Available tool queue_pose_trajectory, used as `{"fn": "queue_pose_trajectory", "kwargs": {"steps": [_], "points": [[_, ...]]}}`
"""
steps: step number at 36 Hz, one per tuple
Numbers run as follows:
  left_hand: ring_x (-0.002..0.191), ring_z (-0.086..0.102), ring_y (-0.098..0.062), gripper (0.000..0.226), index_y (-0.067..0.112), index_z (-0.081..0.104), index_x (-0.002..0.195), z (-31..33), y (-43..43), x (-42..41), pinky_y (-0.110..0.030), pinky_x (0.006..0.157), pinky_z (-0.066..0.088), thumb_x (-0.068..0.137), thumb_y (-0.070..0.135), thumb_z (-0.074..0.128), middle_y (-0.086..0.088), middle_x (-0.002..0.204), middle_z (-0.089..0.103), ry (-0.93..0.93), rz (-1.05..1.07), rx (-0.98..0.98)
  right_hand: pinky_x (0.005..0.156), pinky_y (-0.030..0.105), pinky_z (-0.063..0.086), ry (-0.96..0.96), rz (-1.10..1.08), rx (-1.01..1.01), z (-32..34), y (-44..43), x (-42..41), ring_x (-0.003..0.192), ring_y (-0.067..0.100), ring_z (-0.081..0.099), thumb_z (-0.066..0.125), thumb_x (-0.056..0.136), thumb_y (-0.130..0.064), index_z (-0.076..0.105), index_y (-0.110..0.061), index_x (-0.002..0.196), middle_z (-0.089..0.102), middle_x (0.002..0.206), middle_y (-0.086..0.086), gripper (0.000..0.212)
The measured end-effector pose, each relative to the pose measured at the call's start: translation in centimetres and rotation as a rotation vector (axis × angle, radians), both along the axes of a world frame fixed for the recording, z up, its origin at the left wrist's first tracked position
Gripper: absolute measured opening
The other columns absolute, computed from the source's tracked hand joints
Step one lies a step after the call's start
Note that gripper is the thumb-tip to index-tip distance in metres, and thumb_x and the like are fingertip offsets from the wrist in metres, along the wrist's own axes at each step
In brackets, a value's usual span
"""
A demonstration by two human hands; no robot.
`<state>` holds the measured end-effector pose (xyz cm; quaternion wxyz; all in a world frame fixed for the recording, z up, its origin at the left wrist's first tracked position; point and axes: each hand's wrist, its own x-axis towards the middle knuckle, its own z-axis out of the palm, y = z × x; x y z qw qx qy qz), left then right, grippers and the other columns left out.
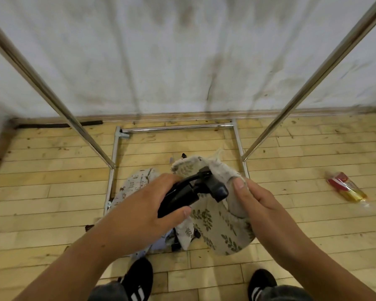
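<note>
Holding a hanger over plank floor, stained wall beyond.

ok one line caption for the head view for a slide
Left hand grips a black hanger while the right hand holds a leaf-print cloth by a metal rack.

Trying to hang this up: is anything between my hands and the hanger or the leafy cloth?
Nothing visible. Your left hand grips the black hanger, and your right hand pinches the leaf-print cloth right beside it.
</note>
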<state>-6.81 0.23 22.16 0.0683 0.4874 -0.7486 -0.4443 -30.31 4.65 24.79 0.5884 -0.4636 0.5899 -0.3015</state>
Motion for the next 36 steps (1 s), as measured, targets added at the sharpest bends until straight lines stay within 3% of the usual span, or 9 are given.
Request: {"fn": "queue_pose_trajectory", "kwargs": {"steps": [4,7,11,15,19,23,28,30,36], "points": [[0.106,0.054,0.018,0.060,0.063,0.026,0.141,0.1,0.5,-0.5,-0.006,0.080,0.049,0.087,0.071,0.049,0.045,0.123,0.043,0.023,-0.030,-0.023,0.079,0.024,0.055,-0.012,0.015,0.027,0.5,-0.1,0.2,0.099,-0.005,0.069,0.030,0.094,-0.061,0.062,-0.072,0.105,0.074,0.105,-0.025,0.035],[0.096,0.059,0.013,0.049,0.066,0.023,0.134,0.4,0.9,-0.8,-0.009,0.071,0.048,0.091,0.068,0.046,0.034,0.110,0.054,0.000,-0.031,0.017,0.070,0.016,0.056,-0.016,0.031,0.057,0.8,-0.1,0.4,0.097,-0.011,0.067,0.030,0.093,-0.061,0.059,-0.078,0.098,0.071,0.101,-0.033,0.034],[0.080,0.063,0.000,0.026,0.051,0.034,0.122,0.2,1.0,-1.0,-0.015,0.062,0.047,0.100,0.057,0.046,0.016,0.090,0.061,-0.026,-0.030,0.055,0.077,0.018,0.057,-0.044,0.058,0.112,1.0,0.0,0.4,0.103,-0.007,0.069,0.032,0.091,-0.063,0.061,-0.071,0.108,0.073,0.109,-0.028,0.034],[0.064,0.062,-0.004,0.026,0.040,0.041,0.123,-0.3,0.7,-1.2,-0.021,0.054,0.049,0.102,0.054,0.047,0.006,0.079,0.065,-0.033,0.003,0.107,0.069,0.011,0.055,-0.060,0.040,0.091,1.5,0.0,0.3,0.092,-0.006,0.071,0.034,0.089,-0.059,0.067,-0.070,0.091,0.074,0.096,-0.029,0.035],[0.056,0.062,-0.003,0.038,0.042,0.041,0.129,-1.1,0.2,-0.8,-0.020,0.049,0.047,0.098,0.062,0.049,0.007,0.075,0.067,-0.186,0.011,0.065,0.076,0.027,0.063,-0.035,-0.018,0.012,0.8,-0.1,-0.1,0.100,0.001,0.072,0.033,0.096,-0.057,0.065,-0.066,0.114,0.075,0.108,-0.022,0.039],[0.063,0.065,-0.002,0.047,0.052,0.033,0.139,-2.1,0.3,-0.1,-0.022,0.061,0.056,0.097,0.064,0.050,0.013,0.083,0.068,-0.324,-0.052,0.084,0.083,0.028,0.062,0.001,-0.020,-0.040,-0.4,0.0,-0.3,0.112,-0.010,0.063,0.034,0.100,-0.053,0.062,-0.060,0.128,0.065,0.124,-0.035,0.039],[0.090,0.067,-0.003,0.069,0.043,0.023,0.156,-2.1,0.3,-0.1,-0.024,0.082,0.058,0.097,0.042,0.058,0.013,0.114,0.067,-0.287,-0.093,0.308,0.102,0.035,0.055,0.075,0.080,-0.087,-1.4,0.2,0.0,0.127,-0.014,0.052,0.037,0.099,-0.054,0.056,-0.064,0.131,0.055,0.134,-0.043,0.038],[0.090,0.069,-0.007,0.073,0.042,0.022,0.157,-1.8,-0.1,-0.2,-0.026,0.081,0.059,0.095,0.037,0.061,0.009,0.118,0.067,-0.289,-0.111,0.356,0.106,0.039,0.053,0.088,0.099,-0.094,-1.6,0.3,0.0,0.129,-0.010,0.052,0.038,0.099,-0.055,0.054,-0.064,0.134,0.057,0.134,-0.040,0.039],[0.088,0.073,-0.010,0.048,0.034,0.056,0.133,-2.0,-0.8,0.4,-0.038,0.087,0.061,0.088,0.044,0.070,0.008,0.102,0.074,-0.293,-0.060,0.487,0.109,0.041,0.052,0.132,0.085,-0.093,-2.0,0.3,-0.2,0.129,-0.012,0.052,0.038,0.097,-0.059,0.054,-0.064,0.134,0.059,0.132,-0.040,0.040]]}}
